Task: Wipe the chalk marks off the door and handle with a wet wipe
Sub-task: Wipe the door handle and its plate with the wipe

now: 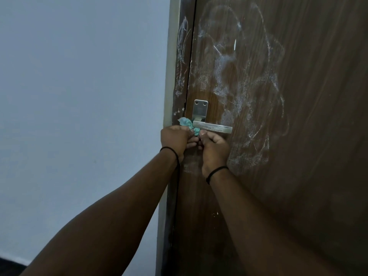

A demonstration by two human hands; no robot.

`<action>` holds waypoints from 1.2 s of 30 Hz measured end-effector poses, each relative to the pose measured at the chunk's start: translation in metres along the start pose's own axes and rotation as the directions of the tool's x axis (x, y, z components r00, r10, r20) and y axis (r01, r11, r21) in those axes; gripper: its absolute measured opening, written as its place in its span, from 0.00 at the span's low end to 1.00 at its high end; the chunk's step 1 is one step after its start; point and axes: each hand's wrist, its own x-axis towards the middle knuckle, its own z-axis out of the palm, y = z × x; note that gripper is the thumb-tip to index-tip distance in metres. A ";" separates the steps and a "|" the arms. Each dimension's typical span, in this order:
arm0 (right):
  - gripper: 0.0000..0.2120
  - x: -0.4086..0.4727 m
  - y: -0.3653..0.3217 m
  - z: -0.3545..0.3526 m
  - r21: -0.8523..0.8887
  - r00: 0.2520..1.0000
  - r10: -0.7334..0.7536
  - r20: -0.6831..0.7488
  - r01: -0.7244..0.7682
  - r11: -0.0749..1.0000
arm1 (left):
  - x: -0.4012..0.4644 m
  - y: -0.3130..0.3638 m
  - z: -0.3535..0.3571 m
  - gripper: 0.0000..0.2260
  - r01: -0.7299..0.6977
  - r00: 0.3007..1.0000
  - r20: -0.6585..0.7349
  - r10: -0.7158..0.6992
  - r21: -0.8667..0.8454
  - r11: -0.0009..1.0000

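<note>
A brown wooden door (298, 96) fills the right side, smeared with white chalk marks (235, 80) above and beside the handle. The metal lever handle (215, 127) sticks out to the right from its plate (200, 109). A crumpled teal wet wipe (188, 124) is bunched at the handle's left end. My left hand (176, 139) and my right hand (213, 151) meet just under the handle, and both pinch the wipe between their fingertips. Each wrist wears a black band.
The door frame (180, 66) runs down the left edge of the door and carries chalk scribbles too. A plain pale blue wall (79, 96) lies to the left. A dark floor strip shows at the bottom left corner.
</note>
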 end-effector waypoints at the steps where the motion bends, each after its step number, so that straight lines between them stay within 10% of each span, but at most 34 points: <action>1: 0.06 0.000 0.000 0.001 -0.004 1.000 -0.009 -0.012 0.008 1.000 | 0.000 -0.001 0.002 0.03 0.026 1.000 -0.004 -0.026 -0.030 0.999; 17: 0.04 0.006 -0.015 -0.021 -0.031 0.972 0.164 0.166 -0.161 0.986 | -0.008 -0.013 0.007 0.04 0.035 0.998 0.063 -0.030 -0.084 0.996; 25: 0.02 0.022 -0.002 -0.004 -0.266 0.995 -0.085 -0.048 0.070 0.961 | 0.002 -0.020 0.017 0.02 -0.103 0.975 -0.181 0.130 0.153 0.983; 36: 0.03 0.019 0.032 -0.016 -0.488 0.963 -0.266 0.045 0.254 0.835 | 0.003 -0.052 -0.002 0.06 -0.579 0.681 0.106 0.725 0.684 0.443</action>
